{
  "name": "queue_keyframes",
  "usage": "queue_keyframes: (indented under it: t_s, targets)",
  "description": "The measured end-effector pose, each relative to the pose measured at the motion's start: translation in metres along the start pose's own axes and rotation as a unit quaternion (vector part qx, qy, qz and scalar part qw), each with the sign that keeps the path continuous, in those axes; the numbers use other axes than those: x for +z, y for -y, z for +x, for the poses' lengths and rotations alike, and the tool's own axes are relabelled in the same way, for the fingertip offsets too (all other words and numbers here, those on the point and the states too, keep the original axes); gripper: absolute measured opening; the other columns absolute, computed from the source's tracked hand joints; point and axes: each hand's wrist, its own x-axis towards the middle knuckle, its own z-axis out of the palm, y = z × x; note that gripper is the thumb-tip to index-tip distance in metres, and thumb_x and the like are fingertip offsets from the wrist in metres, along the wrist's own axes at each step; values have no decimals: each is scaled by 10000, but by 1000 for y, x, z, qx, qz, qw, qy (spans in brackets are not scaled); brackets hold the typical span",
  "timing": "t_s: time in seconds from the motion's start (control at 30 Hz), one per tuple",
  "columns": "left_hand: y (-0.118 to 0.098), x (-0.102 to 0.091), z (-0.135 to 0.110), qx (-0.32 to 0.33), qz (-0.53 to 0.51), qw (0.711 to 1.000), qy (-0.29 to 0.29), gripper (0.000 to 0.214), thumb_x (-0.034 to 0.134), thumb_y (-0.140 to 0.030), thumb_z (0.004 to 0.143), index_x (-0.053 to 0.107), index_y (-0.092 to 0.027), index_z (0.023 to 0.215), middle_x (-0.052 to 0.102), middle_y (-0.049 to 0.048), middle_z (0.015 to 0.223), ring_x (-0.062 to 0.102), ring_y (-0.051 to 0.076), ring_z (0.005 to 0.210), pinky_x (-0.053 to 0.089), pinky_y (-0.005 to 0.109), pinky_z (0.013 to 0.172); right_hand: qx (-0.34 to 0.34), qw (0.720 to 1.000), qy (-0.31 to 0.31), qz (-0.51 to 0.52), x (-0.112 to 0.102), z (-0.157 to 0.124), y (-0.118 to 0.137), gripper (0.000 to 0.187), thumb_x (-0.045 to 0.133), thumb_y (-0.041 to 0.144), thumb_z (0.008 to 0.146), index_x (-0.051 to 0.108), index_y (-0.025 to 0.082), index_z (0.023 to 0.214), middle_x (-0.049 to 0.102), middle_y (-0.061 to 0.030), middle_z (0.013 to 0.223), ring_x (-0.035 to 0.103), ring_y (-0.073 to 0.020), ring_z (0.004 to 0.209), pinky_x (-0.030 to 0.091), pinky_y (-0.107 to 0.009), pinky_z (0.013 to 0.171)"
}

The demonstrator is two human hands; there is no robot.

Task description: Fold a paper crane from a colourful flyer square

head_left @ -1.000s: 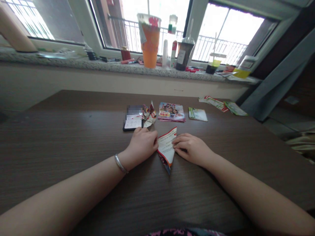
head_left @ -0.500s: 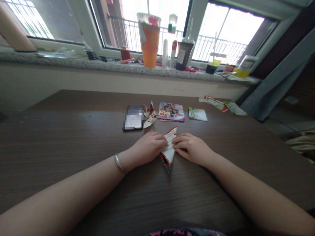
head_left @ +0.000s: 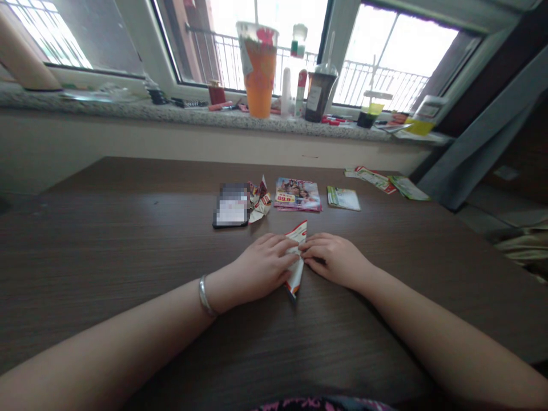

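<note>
A narrow, pointed piece of folded paper [head_left: 295,279], white with red and orange edges, lies on the table in front of me between both hands. My left hand [head_left: 265,265], with a silver bangle at the wrist, reaches across it from the left; its fingers press on the paper's upper face and cover much of the middle. From the right, my right hand [head_left: 336,257] pinches the paper's right edge with bent fingers. Both ends of the paper stick out beyond the fingers.
Behind the hands on the brown table [head_left: 128,240] lie a phone [head_left: 232,208], a crumpled folded paper [head_left: 259,202], a stack of colourful flyers [head_left: 298,194], a small paper stack [head_left: 343,198] and paper strips [head_left: 374,180]. Cups, including an orange drink [head_left: 259,74], line the windowsill.
My left hand has slid right and slightly toward me over the folded paper, covering more of it, including the dark lower-left part. My right hand has stayed nearly still.
</note>
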Motion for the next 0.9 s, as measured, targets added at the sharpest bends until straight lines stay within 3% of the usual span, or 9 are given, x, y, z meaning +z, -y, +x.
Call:
queue_keyframes:
  t_s: [0.17, 0.4, 0.67, 0.9]
  targets:
    - [-1, 2, 2, 20, -34, 999, 22, 265, 469, -180, 919, 556, -145, 1168, 587, 103, 1184, 501, 215, 1182, 361, 374, 1085, 14, 1000, -8, 7, 2, 0, -1, 149, 557, 223, 867, 706, 214, 866, 732, -30, 1001, 653, -177, 971, 513, -335, 907]
    - [3, 3, 1, 16, -85, 996, 4, 336, 515, -103, 858, 561, -204, 1175, 546, 89, 1248, 463, 230, 1244, 354, 425, 1103, 10, 1000, 13, -18, 0, -2, -1, 192, 539, 237, 882, 729, 222, 861, 721, -2, 1064, 622, -187, 1022, 497, -340, 918]
    - [1, -8, 3, 15, -89, 995, 32, 359, 529, -90, 839, 572, -196, 1179, 527, 99, 1298, 422, 252, 1296, 338, 438, 1114, 29, 989, 25, -145, -3, -4, 12, 252, 477, 285, 924, 723, 231, 936, 704, -10, 1121, 583, -239, 1074, 481, -371, 845]
    - [2, -5, 1, 14, -79, 996, 34, 322, 539, -125, 854, 584, -193, 1165, 534, 95, 1284, 424, 239, 1292, 346, 404, 1111, 69, 983, 32, -169, 0, -2, 7, 292, 448, 297, 936, 697, 208, 1061, 672, -51, 1185, 578, -234, 1054, 468, -350, 829]
